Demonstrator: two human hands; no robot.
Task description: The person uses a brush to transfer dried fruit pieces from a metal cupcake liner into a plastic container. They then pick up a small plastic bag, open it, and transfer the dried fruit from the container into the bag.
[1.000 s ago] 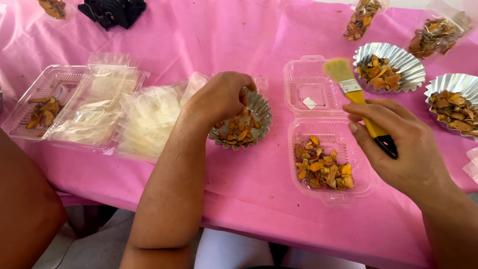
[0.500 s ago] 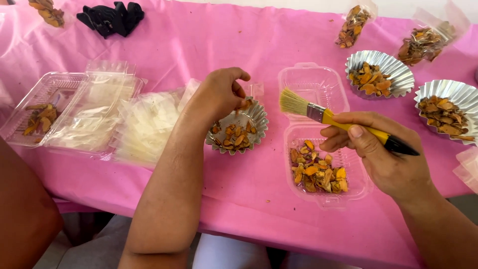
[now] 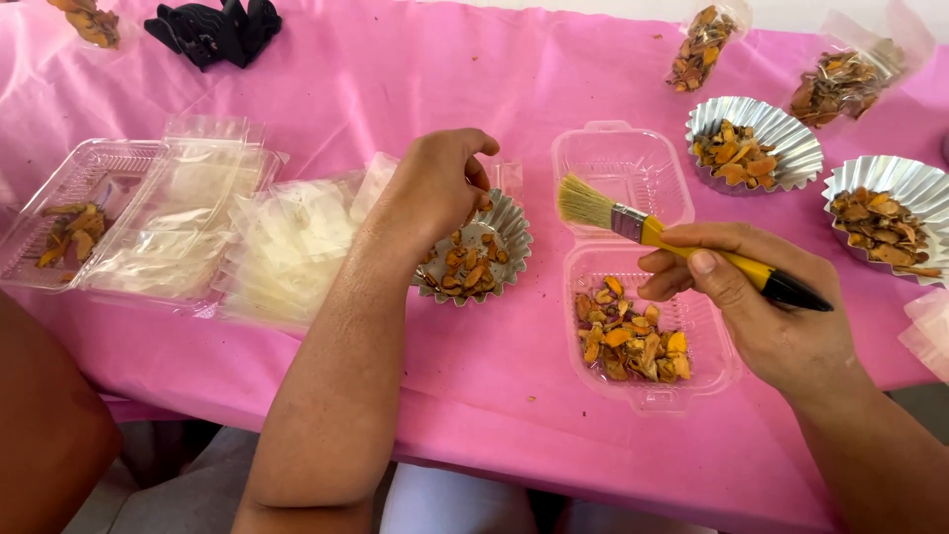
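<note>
Your left hand [image 3: 435, 188] rests over one fluted foil cup [image 3: 494, 259] of dried orange-brown pieces, its fingers curled together down into the cup; whether they pinch a piece you cannot tell, since the hand hides them and covers the cup's left half; your right hand [image 3: 761, 297] holds one paintbrush [image 3: 672, 242], fingers clamped on its yellow handle, the pale bristles pointing left over the open clear clamshell box [image 3: 647, 297]; that box lies just right of the cup on the pink table [image 3: 395, 69], its lower tray holding a heap of orange and brown pieces [image 3: 633, 341], its upper tray bare.

Count three foil cups in all: the one under your left hand, plus two more [image 3: 756, 133] [image 3: 890, 218] at the right, both filled, the outer one cut off by the frame edge; two clear bags of pieces [image 3: 702, 40] [image 3: 840, 84] lie beyond them; at the left sits a second clear box [image 3: 69, 213] with a few pieces, and beside it stacks of clear lids and sheets [image 3: 247, 227] too overlapped to count; one black object [image 3: 213, 30] lies at the far edge, its kind hard to make out; another clump of pieces [image 3: 89, 20] is clipped by the top left corner.
</note>
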